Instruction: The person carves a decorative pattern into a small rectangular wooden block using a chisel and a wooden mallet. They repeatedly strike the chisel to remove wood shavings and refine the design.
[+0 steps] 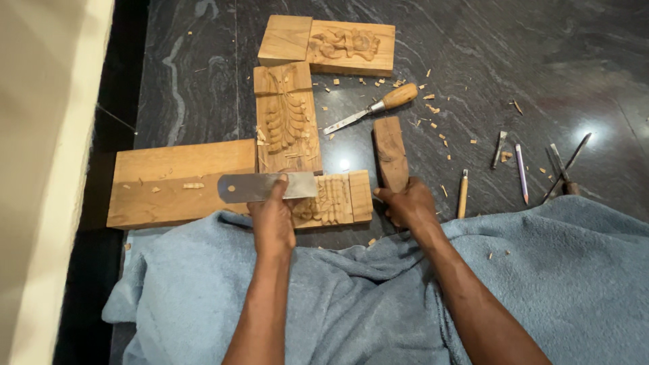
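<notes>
A flat steel blade (267, 186) lies level across the small carved wood block (336, 198), reaching left over a plain plank. Right of that block, a dark wooden mallet block (391, 153) rests lengthwise on the floor, near end gripped.

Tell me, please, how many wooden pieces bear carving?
3: a carved block at the top, an upright carved panel mid-floor, and a small carved piece by the left hand.

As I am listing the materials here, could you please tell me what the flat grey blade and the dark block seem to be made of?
The flat grey blade under the left hand looks like bare, dull metal with a punched hole. The dark block gripped by the right hand appears to be smooth brown wood, probably worn from handling.
</notes>
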